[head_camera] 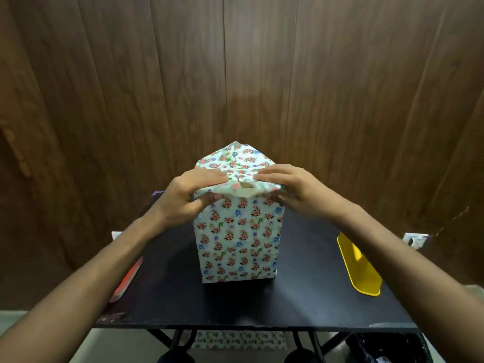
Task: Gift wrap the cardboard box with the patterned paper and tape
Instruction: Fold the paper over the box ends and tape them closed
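Head view | box (238, 239) upright mid-tabletop (301, 305), looks light, stiff | paper (235, 159) thin, tears easily | left hand (193, 195), right hand (290, 187) each pinch top flap; best held at folded edges

Both hands, left hand (192, 191) and right hand (288, 188), pinch paper (237, 239) atop the box.

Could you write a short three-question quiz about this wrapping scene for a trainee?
1. True or false: the box stands upright on the table.
2. The yellow object lies on which side of the box? A) left B) right C) behind
3. What small brown spot shows between the left hand and the right hand at the top fold?

Key: 1 true. 2 B. 3 bare cardboard, not yet covered by paper.
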